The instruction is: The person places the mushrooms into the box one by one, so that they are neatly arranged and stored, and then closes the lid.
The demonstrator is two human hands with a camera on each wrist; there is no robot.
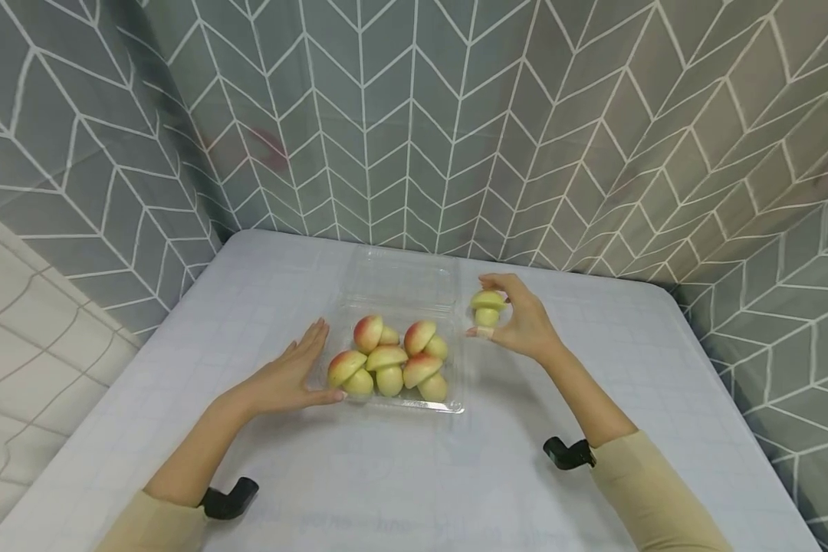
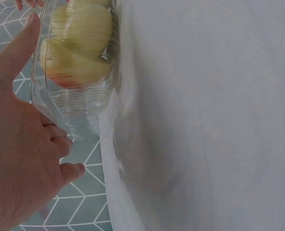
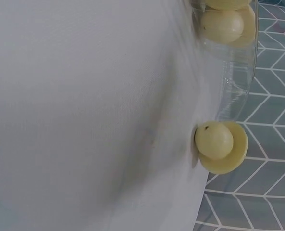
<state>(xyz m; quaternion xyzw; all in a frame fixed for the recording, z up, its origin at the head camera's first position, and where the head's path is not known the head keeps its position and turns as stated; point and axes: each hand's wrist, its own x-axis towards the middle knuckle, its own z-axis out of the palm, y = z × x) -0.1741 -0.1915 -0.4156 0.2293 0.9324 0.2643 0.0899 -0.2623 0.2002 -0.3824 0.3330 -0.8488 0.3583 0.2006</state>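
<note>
A clear plastic clamshell box (image 1: 464,383) lies on the table with its lid (image 1: 403,276) folded back. Inside are several mushroom-shaped pieces (image 1: 386,368), yellow-green with red blush on most caps. My left hand (image 1: 283,379) is spread along the box's left side, fingers straight, thumb at the near corner. To the right of the box, a yellow mushroom-shaped piece (image 1: 487,308) lies on the table, its rounded stem end (image 3: 214,139) toward the right wrist camera. Around it, seen from above, my right hand (image 1: 524,322) holds thumb and fingers apart; no finger shows on it in the right wrist view.
White cloth covers the table (image 1: 386,483). Behind and beside it hangs a grey curtain (image 1: 414,138) with white chevron lines. A black wrist mount (image 1: 229,498) sits on the left forearm and another black mount (image 1: 567,454) on the right.
</note>
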